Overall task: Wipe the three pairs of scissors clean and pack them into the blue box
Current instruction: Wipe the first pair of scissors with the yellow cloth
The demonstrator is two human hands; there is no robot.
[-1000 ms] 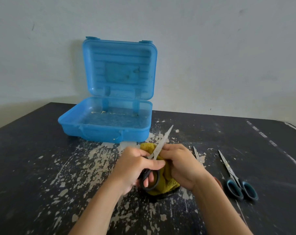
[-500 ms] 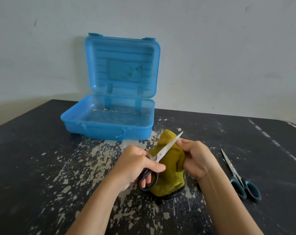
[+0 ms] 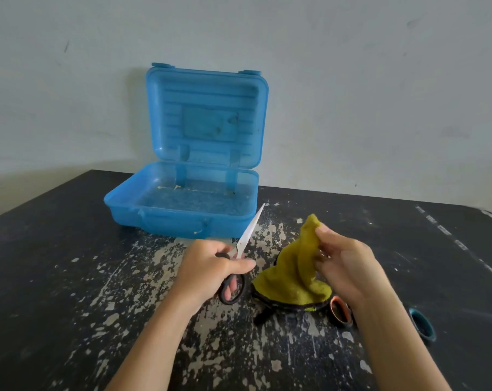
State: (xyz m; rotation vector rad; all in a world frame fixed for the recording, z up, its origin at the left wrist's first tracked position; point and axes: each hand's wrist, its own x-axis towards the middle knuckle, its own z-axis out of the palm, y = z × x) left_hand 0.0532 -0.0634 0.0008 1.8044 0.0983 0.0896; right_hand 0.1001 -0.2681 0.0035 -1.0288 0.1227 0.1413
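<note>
The scissors (image 3: 247, 235) sit just left of the frame's centre, black handle low and blade slanting up and to the right, tip close to the front right corner of the box (image 3: 168, 221). The left hand (image 3: 211, 266) grips them by the handle, its fingers (image 3: 233, 284) curled through and round the loop and the thumb laid across the top. That hold leaves the whole blade bare, which suits wiping and points the sharp end away from the body. The blade is clear of the cloth (image 3: 292, 272), with a gap of desk between them. The cloth rises as a yellow-green peak right of centre because the right hand (image 3: 343, 263) pinches its upper corner, fingers (image 3: 328, 235) closed on the fabric. Its black-hemmed lower edge rests on the desk (image 3: 55, 263). Lifted like this, it looks ready either for another pass along the blade or to be set aside, and I cannot tell which. Below the cloth's lower right, beside the right wrist, one loop of the orange pair (image 3: 340, 311) shows, the rest hidden. Further right, past the forearm, one loop of the teal pair (image 3: 423, 325) shows near the frame's lower right. Both lie close to the wiping hand, presumably waiting their turn. The box stands in the upper left of the desk with its lid (image 3: 208, 117) propped upright against the wall (image 3: 380, 94). Its tray holds only a few pale scraps and no scissors, so packing has not begun.
</note>
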